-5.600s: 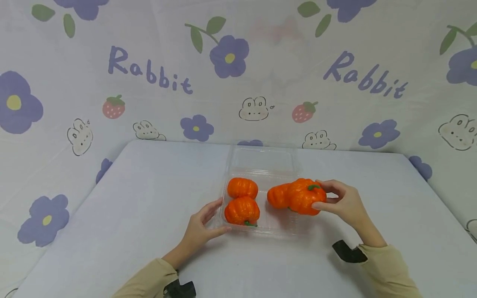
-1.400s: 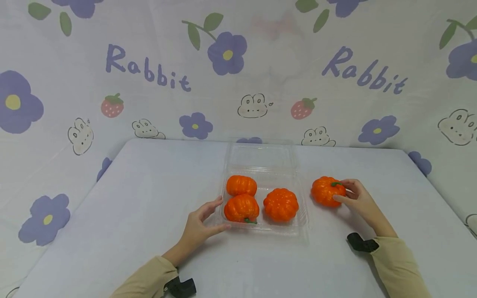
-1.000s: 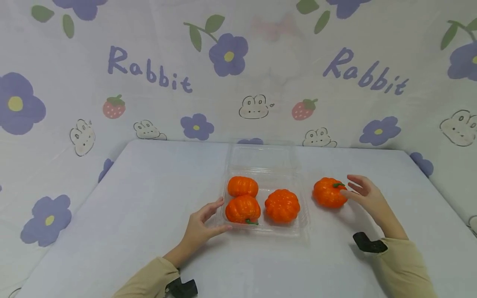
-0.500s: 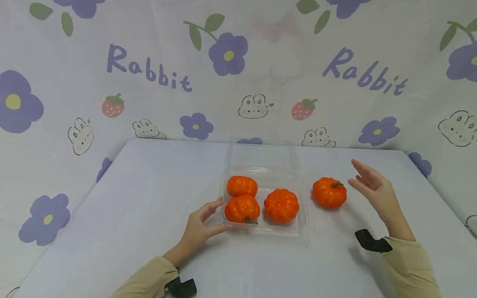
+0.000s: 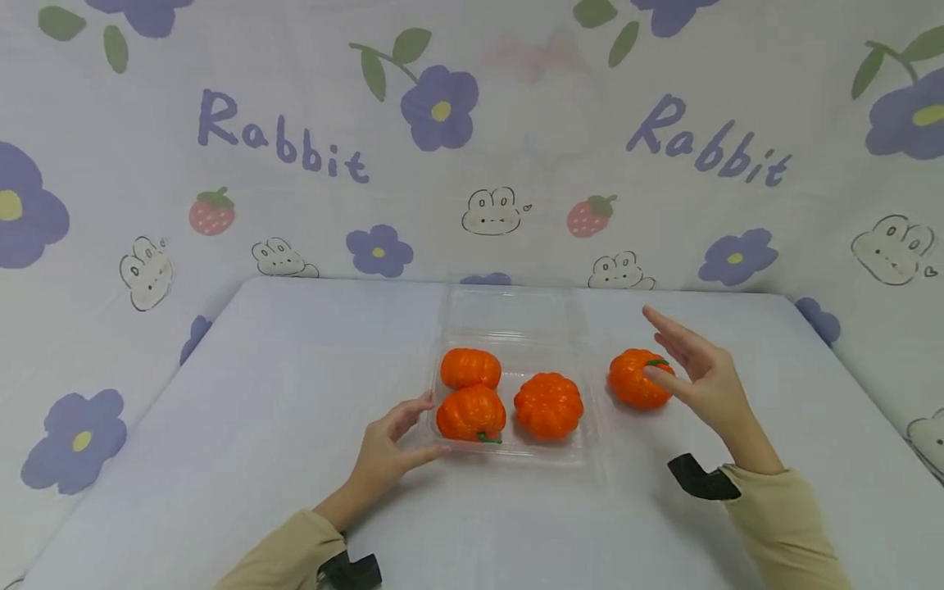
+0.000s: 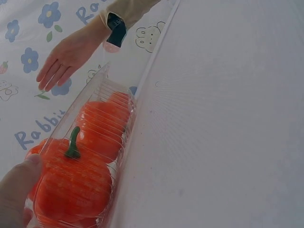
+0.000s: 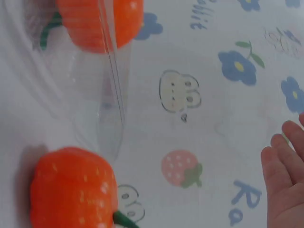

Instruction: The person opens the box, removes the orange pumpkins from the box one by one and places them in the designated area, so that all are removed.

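Note:
My left hand (image 5: pixel 387 442) holds the near-left corner of a clear plastic clamshell box (image 5: pixel 516 449), thumb at the front and fingers at the left side. The box's lid (image 5: pixel 509 311) is raised at the back. Inside are three orange toy pumpkins: one at the back left (image 5: pixel 470 369), a green-stemmed one at the front left (image 6: pixel 71 185), and one on the right (image 5: pixel 548 406). Another toy pumpkin (image 5: pixel 637 379) sits on the table right of the box. My right hand (image 5: pixel 704 377), fingers extended, is raised beside that pumpkin, its thumb overlapping it in the head view, and holds nothing.
The white table (image 5: pixel 295 352) extends on both sides of the box. A printed cloth (image 5: pixel 295 49) with flowers, rabbits and strawberries hangs behind it. Black straps (image 5: pixel 704 478) show at both sleeves.
The right hand took a pumpkin out of the box, set it on the table to the right and let go. It rose away, then moved back left over it. The left hand stayed put.

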A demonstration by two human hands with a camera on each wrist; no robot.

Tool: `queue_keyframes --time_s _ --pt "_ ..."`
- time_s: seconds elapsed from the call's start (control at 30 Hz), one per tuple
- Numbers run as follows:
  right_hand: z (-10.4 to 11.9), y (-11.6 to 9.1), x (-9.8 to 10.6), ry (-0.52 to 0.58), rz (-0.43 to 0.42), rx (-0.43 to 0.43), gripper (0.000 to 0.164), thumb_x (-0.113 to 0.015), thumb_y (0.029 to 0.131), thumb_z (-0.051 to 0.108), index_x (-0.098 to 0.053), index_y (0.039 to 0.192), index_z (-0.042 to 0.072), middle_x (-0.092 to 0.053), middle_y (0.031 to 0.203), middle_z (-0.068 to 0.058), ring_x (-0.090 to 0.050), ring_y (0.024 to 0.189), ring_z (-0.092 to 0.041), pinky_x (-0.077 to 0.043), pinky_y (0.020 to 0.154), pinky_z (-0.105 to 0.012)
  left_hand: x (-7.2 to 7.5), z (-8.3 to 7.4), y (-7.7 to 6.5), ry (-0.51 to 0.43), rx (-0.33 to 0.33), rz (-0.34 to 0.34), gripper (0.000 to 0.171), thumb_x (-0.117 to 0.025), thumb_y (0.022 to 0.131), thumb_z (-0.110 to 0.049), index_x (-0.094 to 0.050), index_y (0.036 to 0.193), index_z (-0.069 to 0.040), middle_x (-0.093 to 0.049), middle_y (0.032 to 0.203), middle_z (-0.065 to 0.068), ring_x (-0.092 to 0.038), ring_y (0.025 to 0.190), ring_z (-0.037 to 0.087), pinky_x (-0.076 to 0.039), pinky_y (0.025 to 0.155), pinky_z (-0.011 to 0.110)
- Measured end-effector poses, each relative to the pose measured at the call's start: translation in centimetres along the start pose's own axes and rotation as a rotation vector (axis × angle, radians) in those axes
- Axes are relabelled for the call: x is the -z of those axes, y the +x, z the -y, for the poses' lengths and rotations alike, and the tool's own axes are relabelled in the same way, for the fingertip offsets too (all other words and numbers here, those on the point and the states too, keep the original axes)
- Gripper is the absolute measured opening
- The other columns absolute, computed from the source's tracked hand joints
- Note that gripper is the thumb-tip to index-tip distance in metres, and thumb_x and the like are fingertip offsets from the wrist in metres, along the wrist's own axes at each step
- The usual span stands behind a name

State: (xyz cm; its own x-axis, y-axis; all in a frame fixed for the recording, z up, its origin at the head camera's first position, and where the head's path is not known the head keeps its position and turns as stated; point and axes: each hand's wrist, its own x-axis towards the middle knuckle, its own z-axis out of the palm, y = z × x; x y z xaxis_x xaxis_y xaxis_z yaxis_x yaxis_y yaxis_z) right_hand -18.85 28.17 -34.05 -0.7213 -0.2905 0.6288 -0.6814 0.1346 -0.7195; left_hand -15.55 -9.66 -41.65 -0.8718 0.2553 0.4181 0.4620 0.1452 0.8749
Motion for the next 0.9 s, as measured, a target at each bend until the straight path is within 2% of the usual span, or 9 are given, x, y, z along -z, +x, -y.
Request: queue_keyframes --time_s 0.13,0.33,0.4,0.53,0.63,0.9 --pt "-0.2 0.4 -1.5 -0.022 0.065 0.041 0.066 -0.066 0.065 -0.023 -0.04 0.125 -0.014 -0.043 0.131 -0.019 -0.038 0.122 -0.021 -0.032 0.097 -0.026 0.2 0.2 -0.1 -0.001 -0.015 -0.013 0.048 -0.076 0.064 0.006 -0.054 0.106 0.012 -0.05 0.118 0.027 -0.045 0.113 0.035 -0.036 0.092 0.043" --pt "0.8 0.4 -3.6 -0.026 0.126 0.086 0.067 -0.065 0.057 -0.03 -0.045 0.12 -0.016 -0.045 0.125 -0.026 -0.041 0.119 -0.023 -0.035 0.095 -0.029 0.1 0.3 -0.1 -0.022 -0.026 0.012 0.048 -0.075 0.065 0.008 -0.052 0.107 0.013 -0.048 0.119 0.029 -0.044 0.114 0.036 -0.035 0.093 0.043" --pt "1.1 0.4 -4.2 -0.023 0.151 0.08 0.064 -0.064 0.058 -0.03 -0.047 0.118 -0.015 -0.045 0.122 -0.029 -0.043 0.118 -0.022 -0.036 0.095 -0.029 0.1 0.3 -0.1 -0.025 -0.015 0.016 0.048 -0.075 0.065 0.008 -0.052 0.107 0.013 -0.048 0.12 0.029 -0.044 0.115 0.035 -0.035 0.093 0.042" --pt "1.6 0.3 -5.0 -0.089 0.21 0.051 0.058 -0.067 0.062 -0.024 -0.051 0.117 -0.012 -0.048 0.119 -0.03 -0.044 0.117 -0.018 -0.036 0.094 -0.026 0.0 0.2 -0.1 -0.029 -0.008 0.018 0.049 -0.075 0.065 0.008 -0.052 0.108 0.013 -0.047 0.121 0.028 -0.043 0.115 0.036 -0.035 0.093 0.043" --pt "1.6 0.2 -5.3 -0.108 0.234 0.042 0.057 -0.068 0.062 -0.022 -0.051 0.116 -0.013 -0.048 0.118 -0.031 -0.044 0.117 -0.019 -0.035 0.095 -0.025 0.0 0.2 -0.1 -0.031 -0.011 0.023 0.049 -0.075 0.065 0.008 -0.052 0.108 0.012 -0.047 0.121 0.028 -0.042 0.115 0.036 -0.035 0.092 0.045" --pt "1.0 -0.1 -6.1 -0.019 0.271 -0.005 0.054 -0.066 0.065 -0.023 -0.048 0.116 -0.017 -0.045 0.118 -0.034 -0.041 0.12 -0.022 -0.033 0.096 -0.026 0.1 0.1 0.0 -0.03 -0.025 0.023 0.048 -0.074 0.066 0.008 -0.052 0.108 0.012 -0.047 0.121 0.03 -0.042 0.115 0.038 -0.035 0.091 0.046"
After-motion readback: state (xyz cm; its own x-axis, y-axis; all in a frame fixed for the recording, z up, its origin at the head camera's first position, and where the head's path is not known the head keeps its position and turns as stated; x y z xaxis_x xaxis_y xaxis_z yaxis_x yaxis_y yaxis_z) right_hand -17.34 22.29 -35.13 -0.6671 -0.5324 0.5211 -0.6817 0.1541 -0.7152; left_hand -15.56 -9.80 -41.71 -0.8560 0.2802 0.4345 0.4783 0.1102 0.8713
